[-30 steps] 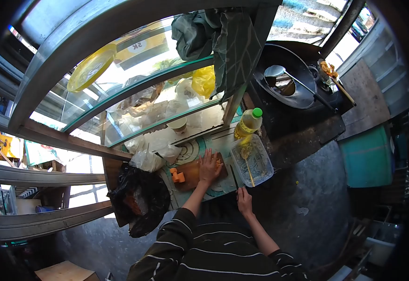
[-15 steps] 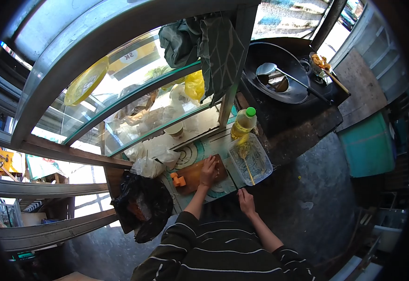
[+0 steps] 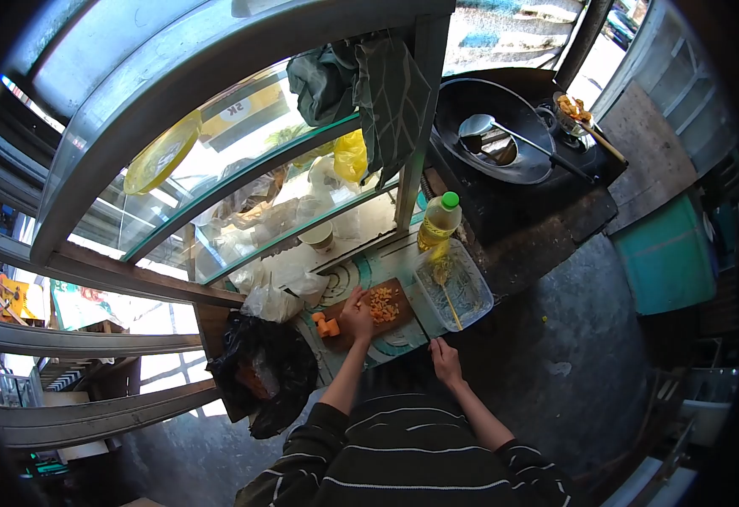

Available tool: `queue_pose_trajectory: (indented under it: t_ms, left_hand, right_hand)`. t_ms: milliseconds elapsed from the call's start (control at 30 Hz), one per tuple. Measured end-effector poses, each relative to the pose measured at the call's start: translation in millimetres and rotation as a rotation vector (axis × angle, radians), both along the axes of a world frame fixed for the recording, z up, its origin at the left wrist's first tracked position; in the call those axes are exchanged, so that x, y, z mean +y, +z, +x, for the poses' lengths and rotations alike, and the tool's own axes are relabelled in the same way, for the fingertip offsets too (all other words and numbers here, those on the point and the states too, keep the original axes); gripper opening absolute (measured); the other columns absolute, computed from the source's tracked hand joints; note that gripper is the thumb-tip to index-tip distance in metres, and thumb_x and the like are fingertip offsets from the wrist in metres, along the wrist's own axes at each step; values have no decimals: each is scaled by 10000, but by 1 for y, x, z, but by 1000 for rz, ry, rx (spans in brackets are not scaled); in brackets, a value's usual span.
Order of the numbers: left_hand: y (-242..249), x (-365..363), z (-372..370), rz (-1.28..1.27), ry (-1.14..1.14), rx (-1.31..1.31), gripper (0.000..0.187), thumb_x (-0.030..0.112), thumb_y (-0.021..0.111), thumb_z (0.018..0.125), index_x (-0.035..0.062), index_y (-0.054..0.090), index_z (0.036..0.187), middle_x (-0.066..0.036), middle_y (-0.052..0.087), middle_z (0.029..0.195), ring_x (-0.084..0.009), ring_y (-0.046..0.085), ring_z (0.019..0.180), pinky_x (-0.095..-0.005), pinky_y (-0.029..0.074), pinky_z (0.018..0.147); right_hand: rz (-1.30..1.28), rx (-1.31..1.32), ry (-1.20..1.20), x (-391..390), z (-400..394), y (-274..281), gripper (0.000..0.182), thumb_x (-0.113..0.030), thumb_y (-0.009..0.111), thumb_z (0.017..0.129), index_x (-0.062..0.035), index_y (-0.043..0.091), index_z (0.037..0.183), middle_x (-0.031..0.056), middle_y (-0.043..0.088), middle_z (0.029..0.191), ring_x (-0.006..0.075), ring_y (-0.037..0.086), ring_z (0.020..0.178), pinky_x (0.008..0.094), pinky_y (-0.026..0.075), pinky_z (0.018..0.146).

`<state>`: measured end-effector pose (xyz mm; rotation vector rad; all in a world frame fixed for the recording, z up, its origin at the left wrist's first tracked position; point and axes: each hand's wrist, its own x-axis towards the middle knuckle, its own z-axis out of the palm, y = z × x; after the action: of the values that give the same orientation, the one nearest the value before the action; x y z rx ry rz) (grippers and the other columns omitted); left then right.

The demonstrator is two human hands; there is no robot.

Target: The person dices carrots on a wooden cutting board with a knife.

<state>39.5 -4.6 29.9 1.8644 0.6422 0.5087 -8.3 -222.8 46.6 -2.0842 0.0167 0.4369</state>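
My left hand [image 3: 355, 319] rests on the brown cutting board [image 3: 397, 323], fingers extended and holding nothing I can see. Just right of it lies a heap of finely chopped orange pieces, like carrot [image 3: 384, 305]. Larger orange carrot chunks [image 3: 327, 325] sit at the board's left end, beside the hand. Closed, my right hand [image 3: 446, 362] is off the counter's front edge, below the plastic tub. It grips what looks like a knife [image 3: 431, 345], of which only a thin dark part shows.
A clear plastic tub [image 3: 477, 314] holds a yellow-headed brush [image 3: 447, 291]. Behind it stands a green-capped bottle [image 3: 440, 221] of yellow liquid. A black wok [image 3: 462, 106] with a ladle [image 3: 478, 126] is at back right. A black plastic bag [image 3: 293, 359] lies at left, beneath the glass case.
My left hand has slid left across the board, uncovering the chopped orange pieces. My right hand stays in nearly the same place, still closed. The camera view has shifted slightly.
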Motion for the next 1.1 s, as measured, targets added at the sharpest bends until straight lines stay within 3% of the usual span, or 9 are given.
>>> queue_pose_trajectory:
  t_ms: [67,133,267,400,533,767,867,933,1100]
  left_hand:
    - [14,-9,5,-255,146,66,210,-56,457,770,-64,606,919,-143,602,1026,-232,547,1030,-299,442,865]
    - [23,-22,19,-734,204,-126,183,-24,448,836,-71,603,921,-128,603,1015,-174,571,959,-249,442,838]
    - [36,-73,65,-1032,72,-152,164,10,475,854,-47,604,937,-97,607,994,-146,585,873,-234,458,750]
    - [53,-114,102,-605,-67,299,306,157,632,775,-12,579,1024,-130,592,1001,-181,585,856,-287,467,730]
    - [11,-134,117,-208,-88,235,315,189,645,762,-24,595,989,-155,607,969,-200,621,728,-288,493,538]
    - [8,-132,113,-213,-194,165,258,193,627,755,1,633,927,-141,646,816,-227,628,753,-327,489,663]
    - [30,-129,106,40,-299,186,221,173,620,750,10,648,896,-163,641,817,-242,632,723,-332,478,686]
    - [29,-129,102,175,-266,-52,201,182,619,748,8,657,841,-166,636,749,-244,631,663,-330,479,629]
    - [50,-121,99,-75,-361,36,229,217,620,751,-1,655,814,-152,628,679,-249,622,614,-331,471,618]
  right_hand:
    - [7,2,-4,-3,-1,-2,331,-293,394,896,-5,523,797,223,550,701,400,550,737,422,414,593]
    - [50,-2,-39,-4,-2,-1,332,-286,394,896,-2,524,784,214,538,665,389,558,697,406,412,577]
    - [57,-10,-65,-11,-8,-5,336,-282,396,895,-1,526,765,199,519,620,354,564,623,380,409,551]
    - [38,20,-73,-15,-13,-7,345,-286,400,894,1,526,749,169,496,570,293,547,541,358,399,523]
    - [51,23,-64,-14,-13,-2,353,-296,404,894,-2,528,742,142,490,543,255,535,509,346,392,505]
    - [59,32,-69,-18,-14,-4,362,-307,406,894,-7,531,733,116,480,518,216,514,475,327,377,474]
    - [58,67,-68,-17,-9,-3,377,-315,408,892,8,527,738,139,497,545,242,533,515,340,395,507]
    - [41,54,-36,-14,-7,-5,348,-314,464,864,25,513,802,166,530,621,280,563,598,365,421,571]
    - [-12,-41,-17,-6,-1,-17,310,-243,551,805,28,455,921,197,557,723,324,583,694,387,438,640]
